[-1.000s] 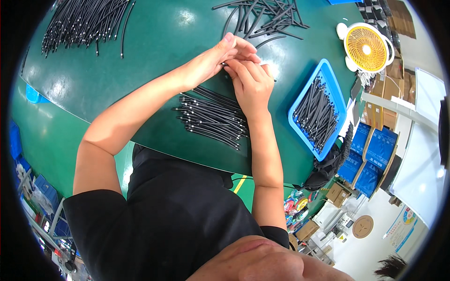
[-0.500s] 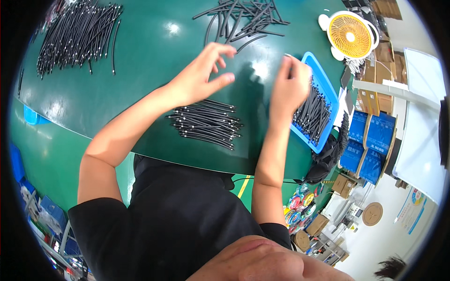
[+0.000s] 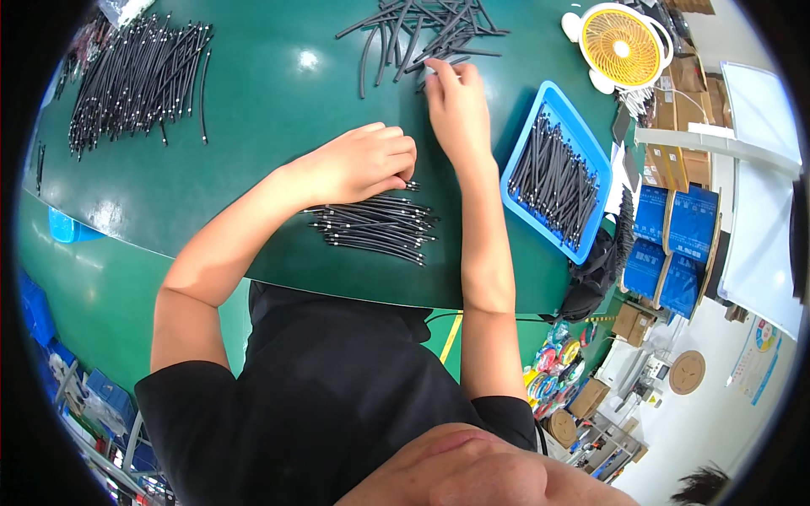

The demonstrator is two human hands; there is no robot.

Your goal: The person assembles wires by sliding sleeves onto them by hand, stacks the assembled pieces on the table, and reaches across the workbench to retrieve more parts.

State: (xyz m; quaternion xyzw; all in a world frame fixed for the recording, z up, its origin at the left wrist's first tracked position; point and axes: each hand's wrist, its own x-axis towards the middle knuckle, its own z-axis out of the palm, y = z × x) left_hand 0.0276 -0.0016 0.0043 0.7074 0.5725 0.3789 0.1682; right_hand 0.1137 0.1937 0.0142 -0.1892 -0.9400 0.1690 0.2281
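My left hand (image 3: 367, 164) is closed at the top edge of a neat bundle of short black tubes (image 3: 371, 228) with silvery ends. A black tube's tip (image 3: 412, 185) shows just below its fingertips, and the rest of that tube is hidden under the hand. My right hand (image 3: 458, 105) reaches forward to the near edge of a loose heap of plain black tubes (image 3: 434, 34). Its thumb and forefinger are pinched together with a small pale spot between them, too small to name.
On the right stands a blue tray (image 3: 512, 190) full of black tubes with metal ends (image 3: 557, 177). A large pile of similar tubes (image 3: 139, 84) lies at far left. A yellow and white fan (image 3: 622, 48) stands at far right, and a black bag (image 3: 591, 282) sits by the table edge.
My right hand has moved left from beside the blue tray to the loose heap. My left hand, spread before, has come down and closed at the bundle.
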